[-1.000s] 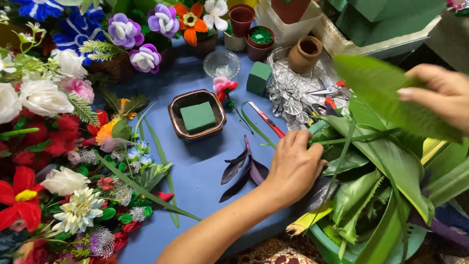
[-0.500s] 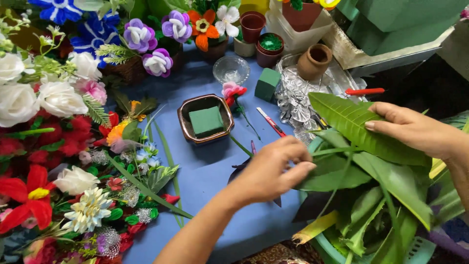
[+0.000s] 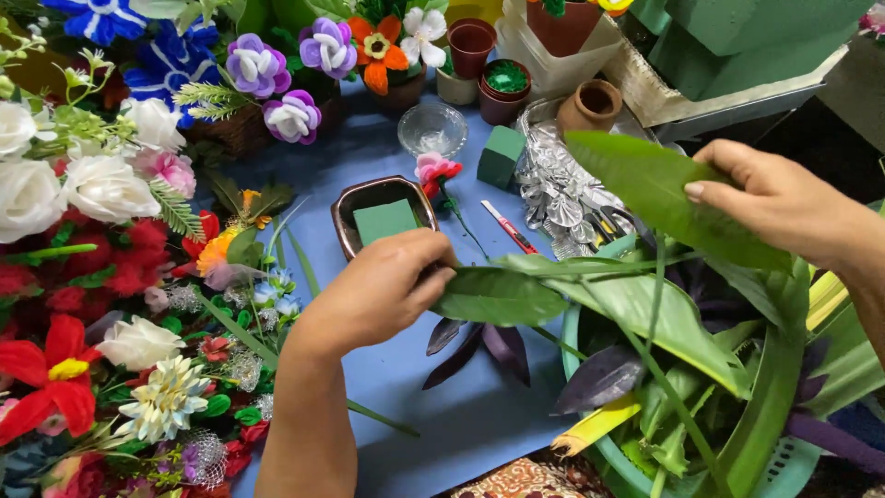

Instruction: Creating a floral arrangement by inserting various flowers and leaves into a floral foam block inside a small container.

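1. Left hand [image 3: 383,290] is curled around the stem end of a green leaf [image 3: 498,295], whose blade pokes out rightward from the fingers, just below the brown bowl [image 3: 350,207].
2. Right hand [image 3: 774,198] pinches a big upright leaf [image 3: 664,189], far right of that bowl, over the green basket [image 3: 590,433].

Broad green leaf [image 3: 502,295] — glossy, oval, lying flat and near-level, its stalk end pinched in the left hand [image 3: 383,290]. Second leaf [image 3: 664,198] — longer, lance-shaped, tilted, gripped near its middle by the right hand [image 3: 784,203], above the basin's foliage.
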